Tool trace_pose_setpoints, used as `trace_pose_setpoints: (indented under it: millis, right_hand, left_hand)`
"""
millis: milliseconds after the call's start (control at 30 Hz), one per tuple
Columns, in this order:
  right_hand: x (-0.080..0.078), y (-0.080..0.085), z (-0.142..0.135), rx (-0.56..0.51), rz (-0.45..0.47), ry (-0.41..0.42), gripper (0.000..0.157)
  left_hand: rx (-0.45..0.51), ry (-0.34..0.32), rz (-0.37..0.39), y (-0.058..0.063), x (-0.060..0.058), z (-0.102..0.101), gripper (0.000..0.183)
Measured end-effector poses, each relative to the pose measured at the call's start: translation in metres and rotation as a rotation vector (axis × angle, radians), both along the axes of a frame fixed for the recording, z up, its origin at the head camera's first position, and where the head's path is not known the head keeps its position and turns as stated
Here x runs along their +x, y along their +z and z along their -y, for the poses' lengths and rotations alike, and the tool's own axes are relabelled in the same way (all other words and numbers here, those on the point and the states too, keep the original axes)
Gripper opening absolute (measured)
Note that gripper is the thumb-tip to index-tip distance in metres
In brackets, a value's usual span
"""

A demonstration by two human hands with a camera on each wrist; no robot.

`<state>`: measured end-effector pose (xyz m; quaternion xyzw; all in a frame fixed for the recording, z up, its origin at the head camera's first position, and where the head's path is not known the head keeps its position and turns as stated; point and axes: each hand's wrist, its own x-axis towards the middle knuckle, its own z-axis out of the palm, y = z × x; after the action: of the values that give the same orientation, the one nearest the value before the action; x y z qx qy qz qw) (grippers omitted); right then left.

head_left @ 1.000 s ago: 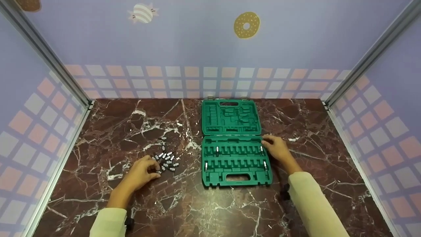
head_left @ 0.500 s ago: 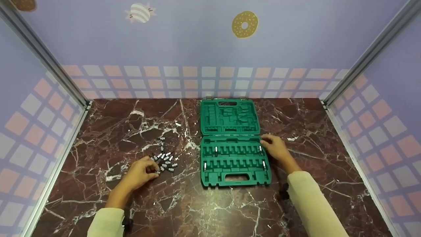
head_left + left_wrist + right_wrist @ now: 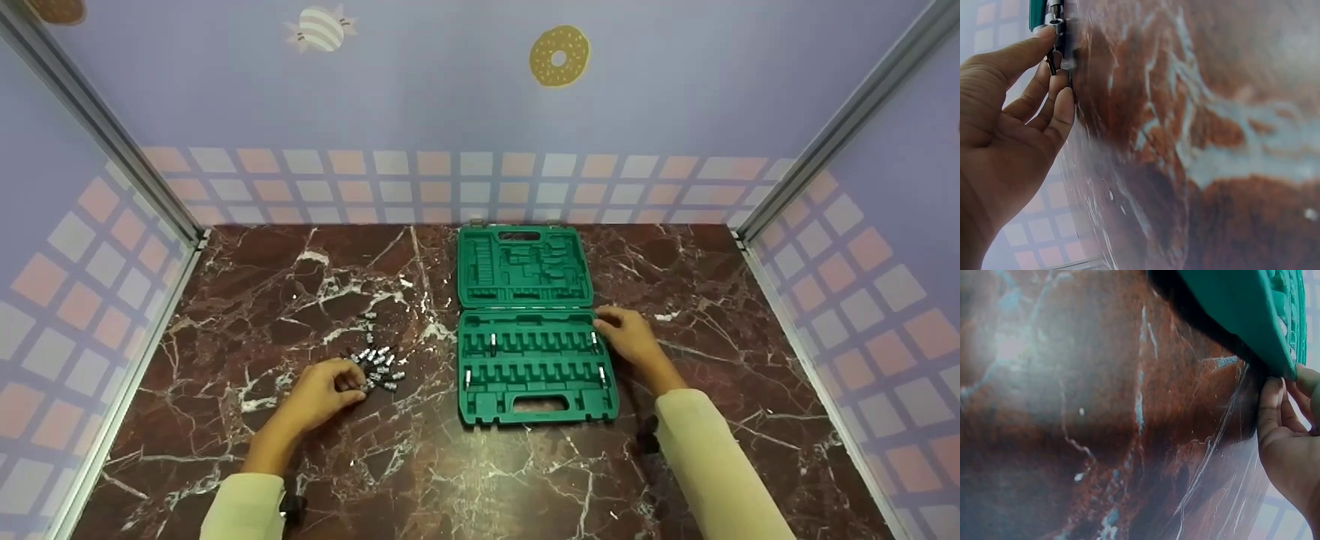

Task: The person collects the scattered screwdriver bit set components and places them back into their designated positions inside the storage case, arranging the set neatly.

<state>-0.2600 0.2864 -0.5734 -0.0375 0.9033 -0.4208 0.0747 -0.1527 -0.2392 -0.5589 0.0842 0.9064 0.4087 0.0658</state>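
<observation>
My left hand [image 3: 319, 390] is at the near-left side of a small pile of silver-and-black bit sockets [image 3: 379, 358] on the table. In the left wrist view, the thumb and index finger pinch one bit socket [image 3: 1051, 61], its dark tip pointing down, right beside the rest of the pile. My right hand [image 3: 634, 341] grips the right edge of an open green plastic socket case [image 3: 540, 385] close to its hinge. In the right wrist view, the thumb and fingers hold the case's side wall [image 3: 1241, 315]. Several bit sockets stand in the case's slots, such as one bit socket [image 3: 493, 344] in the back row.
The case's lid [image 3: 525, 274] lies folded back toward the rear wall [image 3: 442, 97]. Side walls with metal rails bound the dark red marbled table [image 3: 420, 480] on the left and right.
My left fingers shift slightly at the pile's near-left edge, around a bit socket. The right hand stays on the case, and the whole head view has moved a little.
</observation>
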Motion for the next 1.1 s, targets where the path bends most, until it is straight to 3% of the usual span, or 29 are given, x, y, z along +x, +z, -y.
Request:
trace_pose_setpoints:
  millis: [367, 633, 1100]
  right_hand:
    - [-0.003, 0.007, -0.004, 0.046, 0.011, -0.004, 0.034]
    - [-0.004, 0.010, -0.004, 0.040, 0.063, -0.037, 0.032]
    - [-0.004, 0.007, -0.001, 0.056, 0.018, -0.013, 0.030]
  left_hand:
    - [0.045, 0.009, 0.025, 0.006, -0.002, -0.014, 0.015]
    - [0.166, -0.046, 0.011, 0.008, -0.006, -0.024, 0.012]
    - [0.329, -0.086, 0.004, 0.023, -0.011, -0.051, 0.020]
